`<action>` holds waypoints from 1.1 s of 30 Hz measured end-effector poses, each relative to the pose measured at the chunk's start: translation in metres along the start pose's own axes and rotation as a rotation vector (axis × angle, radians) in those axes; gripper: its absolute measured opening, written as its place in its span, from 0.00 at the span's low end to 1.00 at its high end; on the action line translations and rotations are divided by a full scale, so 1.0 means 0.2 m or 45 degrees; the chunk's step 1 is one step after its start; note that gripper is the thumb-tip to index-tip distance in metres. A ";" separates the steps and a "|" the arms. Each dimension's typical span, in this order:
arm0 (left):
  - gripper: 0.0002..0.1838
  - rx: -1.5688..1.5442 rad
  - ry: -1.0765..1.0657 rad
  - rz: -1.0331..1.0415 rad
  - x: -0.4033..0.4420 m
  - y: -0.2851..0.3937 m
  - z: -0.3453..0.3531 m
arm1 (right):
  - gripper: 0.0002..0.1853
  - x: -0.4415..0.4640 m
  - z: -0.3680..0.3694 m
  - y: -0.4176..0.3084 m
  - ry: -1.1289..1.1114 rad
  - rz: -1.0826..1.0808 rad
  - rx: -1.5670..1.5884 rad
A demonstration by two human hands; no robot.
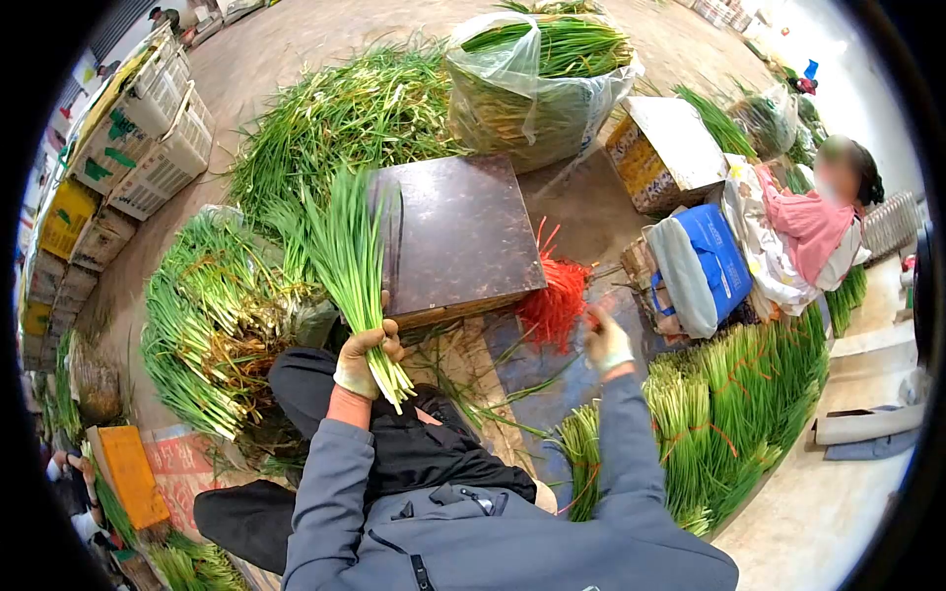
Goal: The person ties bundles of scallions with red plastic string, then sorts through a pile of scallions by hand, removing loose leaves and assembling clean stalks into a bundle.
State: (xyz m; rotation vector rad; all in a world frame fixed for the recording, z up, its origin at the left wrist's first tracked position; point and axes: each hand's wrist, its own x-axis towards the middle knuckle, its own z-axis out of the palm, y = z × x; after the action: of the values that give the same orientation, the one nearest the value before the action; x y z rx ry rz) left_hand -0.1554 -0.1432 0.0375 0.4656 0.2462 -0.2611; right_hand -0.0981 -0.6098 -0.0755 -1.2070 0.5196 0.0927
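My left hand (367, 361), in a pale glove with bare fingertips, is closed around the white stem ends of a bunch of garlic chives (347, 261). The green leaves point up and away, beside the dark top of a low box-like table (458, 236). My right hand (608, 345), gloved too, is just right of a bundle of red ties (557, 300). Its fingertips are blurred against the red, so I cannot make out whether they pinch a tie.
Loose chives (345, 128) are heaped beyond the table, with another pile (222, 325) at left. Tied bundles (729, 414) stand at right. A filled plastic bag (522, 108), a carton (670, 148), a blue bag (705, 271) and stacked crates (148, 138) surround me. Another person (808, 227) sits at right.
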 end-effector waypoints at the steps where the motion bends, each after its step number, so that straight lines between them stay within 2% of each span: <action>1: 0.42 0.002 -0.001 0.004 -0.01 0.00 0.00 | 0.10 0.00 0.26 0.02 -0.052 -0.012 0.122; 6: 0.43 0.004 -0.026 0.056 -0.06 0.04 -0.02 | 0.07 -0.02 1.35 0.19 -0.307 0.197 0.569; 9: 0.42 -0.017 -0.002 0.057 -0.09 0.06 -0.02 | 0.08 -0.02 1.73 0.38 -0.298 0.469 0.400; 12: 0.40 -0.015 0.026 0.071 -0.11 0.07 -0.05 | 0.18 -0.02 1.86 0.55 -0.496 0.655 0.245; 14: 0.40 -0.011 0.048 0.094 -0.11 0.08 -0.07 | 0.31 -0.18 1.88 0.40 -0.629 0.707 0.124; 18: 0.40 0.040 0.077 0.094 -0.09 0.09 -0.06 | 0.29 -0.18 1.73 0.32 -0.584 0.705 -0.133; 23: 0.40 0.070 0.079 0.076 -0.05 0.08 -0.07 | 0.19 -0.09 1.54 0.25 -0.490 0.626 -0.201; 27: 0.40 0.058 0.110 0.018 -0.03 0.07 -0.09 | 0.19 0.10 1.62 0.14 -0.775 0.659 -0.926; 29: 0.40 0.103 0.114 0.039 -0.03 0.07 -0.09 | 0.22 0.12 1.69 0.01 -0.926 0.401 -1.379; 30: 0.40 0.087 0.114 0.042 -0.04 0.07 -0.09 | 0.22 0.12 1.73 -0.03 -0.930 0.393 -1.378; 32: 0.40 0.075 0.131 0.056 -0.04 0.08 -0.10 | 0.23 0.15 1.79 -0.05 -0.968 -0.006 -1.921; 33: 0.40 0.058 0.154 0.060 -0.04 0.08 -0.10 | 0.23 0.15 1.80 -0.05 -0.976 -0.018 -1.927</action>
State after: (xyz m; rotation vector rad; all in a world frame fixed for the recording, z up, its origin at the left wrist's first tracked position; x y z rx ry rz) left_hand -0.1611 -0.1185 0.0283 0.5328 0.3471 -0.1927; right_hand 0.0524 -0.2923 0.0120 -2.4401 -0.3872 1.0324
